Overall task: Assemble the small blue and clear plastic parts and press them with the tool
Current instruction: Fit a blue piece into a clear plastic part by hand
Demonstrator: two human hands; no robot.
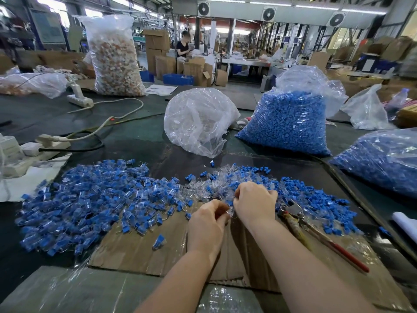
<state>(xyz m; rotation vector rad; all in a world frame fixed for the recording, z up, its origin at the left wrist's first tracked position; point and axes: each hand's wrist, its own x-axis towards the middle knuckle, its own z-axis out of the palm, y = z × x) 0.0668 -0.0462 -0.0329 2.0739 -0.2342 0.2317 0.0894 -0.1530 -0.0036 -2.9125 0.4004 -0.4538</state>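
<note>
Head view, hands: Your left hand (208, 219) and right hand (255, 201) meet over the brown corrugated cardboard sheet (140, 249); both have fingers curled in, pinching between them a small clear plastic part (229, 211) with a fleck of blue at its edge.

Head view, grip: Each hand is clamped on that same small piece; how far the blue insert is seated is hidden by your fingers.

Head view, stock: A mixed heap of loose blue plugs and clear plastic shells (243, 179) lies just beyond your knuckles; the wide spread of joined blue-and-clear pieces (85, 199) lies to your left.

Head view, tool: The metal pliers with red handle (316, 231) lie untouched on the cardboard, just right of your right wrist.

Head view, supply: 1 crumpled clear plastic bag (198, 120) sits behind the heap, and 1 tall clear bag packed with blue plugs (286, 123) stands to its right.

Step in hand: Judging by the pinch, you are fitting 1 blue plug into 1 clear shell; pressing is not yet done.

Next move: Seat the plug square, keep the piece in your left hand, then free your right to reach the pliers beside it and squeeze.

Risk: The piece is tiny and may slip as you change grip.
</note>
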